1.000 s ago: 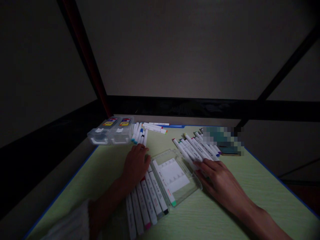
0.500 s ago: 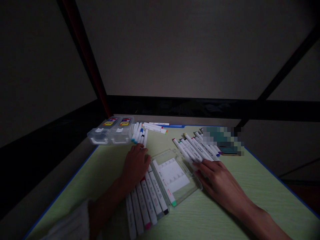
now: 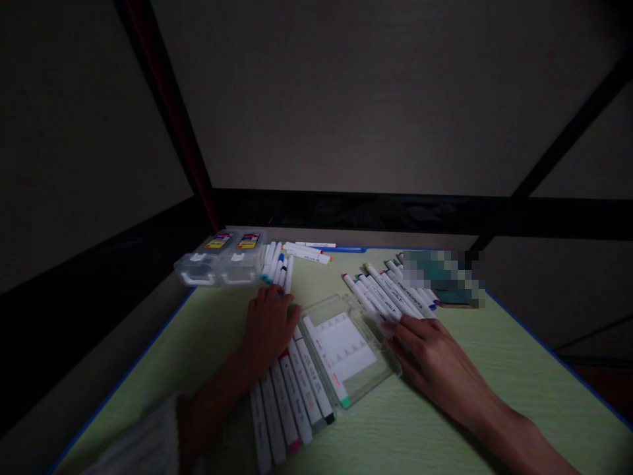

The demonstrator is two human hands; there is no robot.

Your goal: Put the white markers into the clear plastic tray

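Observation:
My left hand (image 3: 270, 323) lies palm down over the upper ends of a row of white markers (image 3: 291, 389), fingers forward and thumb apart. Its fingertips are close to another white marker (image 3: 289, 274). My right hand (image 3: 428, 343) is closed at the near end of a white marker (image 3: 363, 297), at the edge of the right-hand group of markers (image 3: 395, 290); the fingers partly hide the grip. Between the hands lies an open clear plastic case (image 3: 380, 363), with one green-capped marker (image 3: 326, 363) inside along its left side, beside a white card (image 3: 349, 346).
Two clear cases with handles (image 3: 242, 267) stand at the back left. Several markers (image 3: 271, 260) lie beside them, others (image 3: 309, 253) at the back by a blue strip (image 3: 349, 249). A pixelated flat object (image 3: 457, 297) is at the back right. The pale green table (image 3: 494, 369) has blue edges.
Almost nothing differs. The whole view has shifted very slightly, and both hands keep their places among the markers.

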